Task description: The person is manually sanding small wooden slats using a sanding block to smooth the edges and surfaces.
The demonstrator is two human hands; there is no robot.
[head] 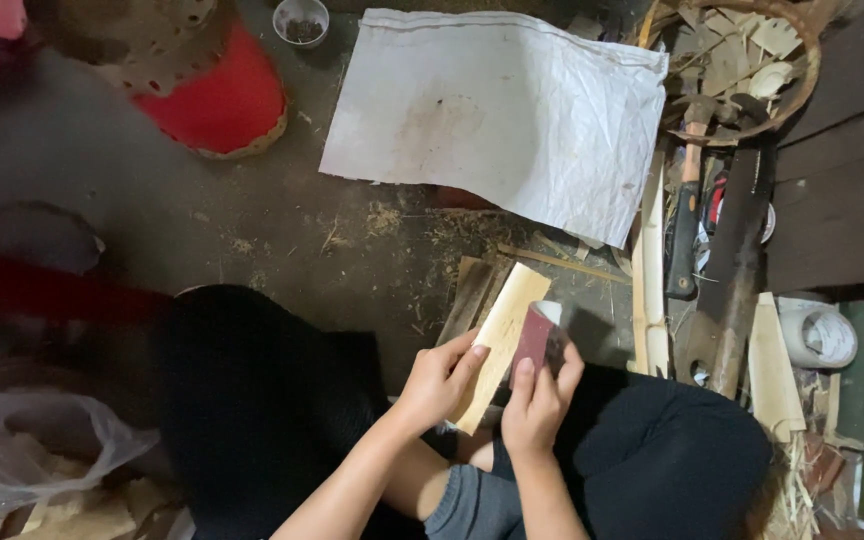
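Plastic bag [27,440] cut off lower left

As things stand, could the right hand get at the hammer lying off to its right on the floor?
Probably yes. The hammer lies uncovered among bamboo strips, with open floor between. But the right hand is occupied, pinching a folded piece of reddish sandpaper against the bamboo slat.

White sack [497,110], woven basket [802,75]

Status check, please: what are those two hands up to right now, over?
Left hand grips pale wood strip. Right hand presses folded reddish sandpaper on its edge. Nothing blocking; white sack lies beyond.
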